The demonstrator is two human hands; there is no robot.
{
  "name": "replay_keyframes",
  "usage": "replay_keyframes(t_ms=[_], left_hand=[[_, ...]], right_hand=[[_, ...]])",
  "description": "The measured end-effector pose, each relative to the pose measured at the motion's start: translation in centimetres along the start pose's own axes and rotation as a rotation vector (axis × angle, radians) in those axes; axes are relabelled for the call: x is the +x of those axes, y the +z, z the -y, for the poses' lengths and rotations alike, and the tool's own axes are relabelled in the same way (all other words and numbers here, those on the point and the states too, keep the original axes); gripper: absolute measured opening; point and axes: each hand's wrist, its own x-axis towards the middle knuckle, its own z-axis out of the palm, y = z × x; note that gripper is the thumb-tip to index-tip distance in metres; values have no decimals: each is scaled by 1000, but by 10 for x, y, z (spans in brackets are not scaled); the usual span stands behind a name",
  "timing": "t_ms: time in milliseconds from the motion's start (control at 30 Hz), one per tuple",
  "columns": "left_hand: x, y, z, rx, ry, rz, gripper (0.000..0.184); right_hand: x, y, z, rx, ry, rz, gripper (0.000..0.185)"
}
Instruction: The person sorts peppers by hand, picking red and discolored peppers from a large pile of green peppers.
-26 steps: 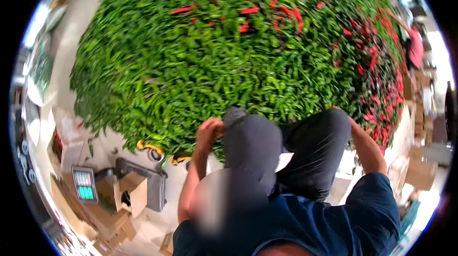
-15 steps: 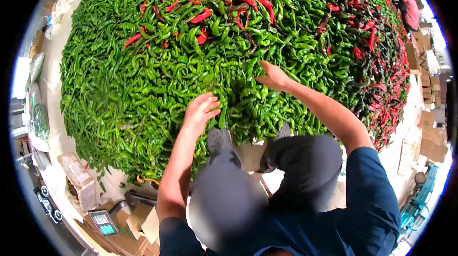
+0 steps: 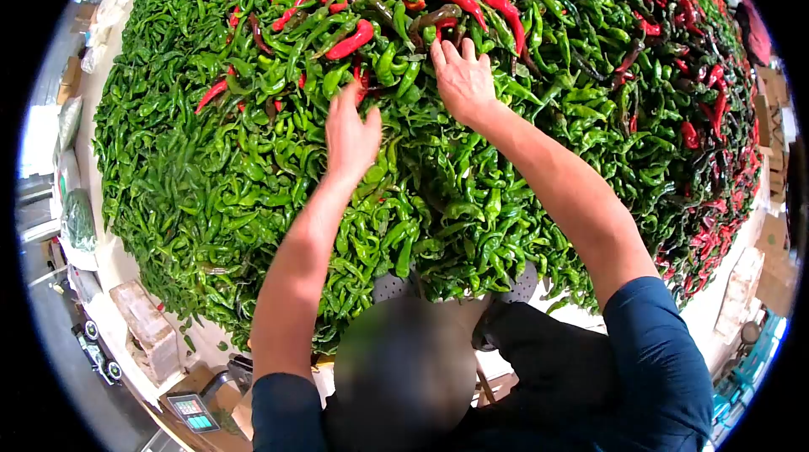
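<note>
A wide heap of green chili peppers fills the view, with red ones scattered through its upper middle. My left hand is over the heap, thumb apart from the fingers, its fingertips near a partly covered red pepper. Slight blur softens those fingers, and I see nothing held in them. Farther up, my right hand lies palm down with spread fingers against the heap. Its fingertips reach beside a dark brownish pepper and a red one. Above and to the left of my left hand lies a bright red pepper.
Darker and red peppers cover the heap's right side. A calculator-like device with a keypad rests on cardboard at lower left, near a worn box. Teal equipment stands at lower right. Part of a person in pink shows at upper right.
Both hands have moved up and forward over the heap, toward the red peppers. My body leans farther forward, and the view has shifted slightly.
</note>
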Motion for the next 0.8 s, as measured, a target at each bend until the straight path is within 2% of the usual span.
replay_keyframes(t_ms=[33,100,200,233,300,333,500,533,633,700,733,767,800], left_hand=[[15,-2,-4,53,68,-63,53],[32,6,2,277,87,-13,54],[30,19,24,621,268,-108,52],[29,25,36,599,239,-141,48],[23,27,53,654,232,-114,62],[20,28,54,746,151,-59,62],[18,19,36,687,75,-38,50],[18,22,38,660,104,-61,47],[20,24,47,604,151,-82,38],[12,19,50,539,193,-95,34],[2,9,39,496,82,-19,32],[-11,-3,28,440,-98,144,33],[-30,-14,24,418,-151,229,32]], right_hand=[[-4,0,-1,16,-27,6,59],[-15,0,-5,51,-82,9,57],[-44,6,-5,107,-170,-34,57],[-57,7,-3,126,-181,-22,58],[-78,7,0,172,-194,2,53],[-90,10,3,199,-218,0,50],[-146,27,1,472,-245,-52,37],[-157,27,-2,570,-215,54,32],[-186,28,0,826,-145,109,30],[-195,2,1,999,-55,189,27],[-199,2,1,1132,5,185,26],[-205,1,2,1265,71,181,24],[-202,-21,1,1374,248,371,23]])
